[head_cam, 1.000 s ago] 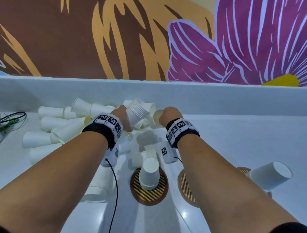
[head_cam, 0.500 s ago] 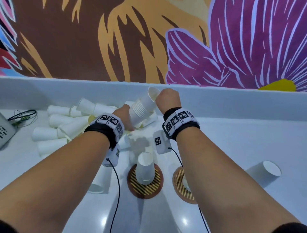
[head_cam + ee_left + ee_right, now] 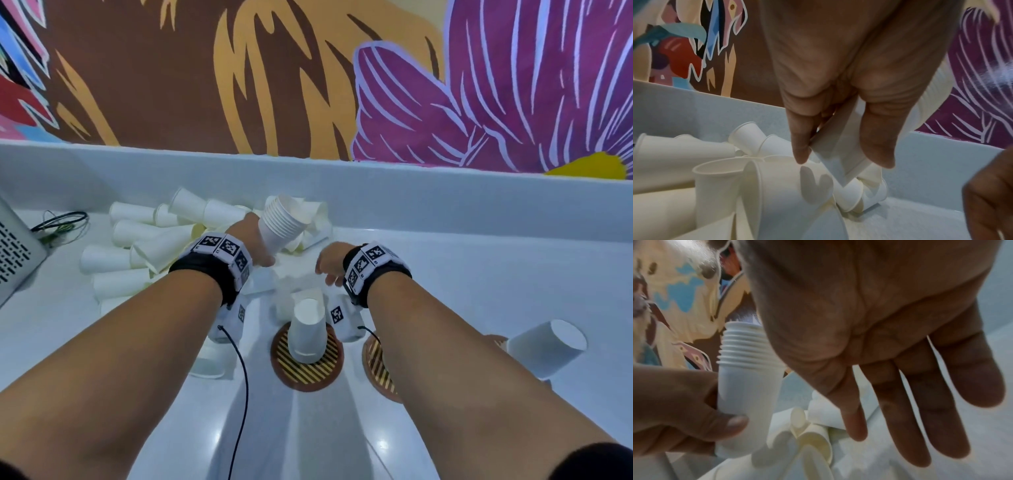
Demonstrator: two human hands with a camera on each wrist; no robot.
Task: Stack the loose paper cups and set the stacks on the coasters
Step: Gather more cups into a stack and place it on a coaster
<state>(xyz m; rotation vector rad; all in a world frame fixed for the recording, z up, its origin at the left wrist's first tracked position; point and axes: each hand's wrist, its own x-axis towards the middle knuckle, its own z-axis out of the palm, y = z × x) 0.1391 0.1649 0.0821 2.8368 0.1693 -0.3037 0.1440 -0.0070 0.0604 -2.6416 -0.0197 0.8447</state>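
Head view: left hand (image 3: pixel 255 240) is gripping the nested cup stack (image 3: pixel 282 224); right hand (image 3: pixel 330 262) is hovering just right, fingers spread.

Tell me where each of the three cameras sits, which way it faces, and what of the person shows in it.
Head: on the head, facing forward and down at the counter; both forearms, left hand, right hand.
Left wrist: along the left hand's fingers gripping the cup stack, toward the loose cups.
Right wrist: along the right hand's straight fingers.
Shared: all three show the cup stack.
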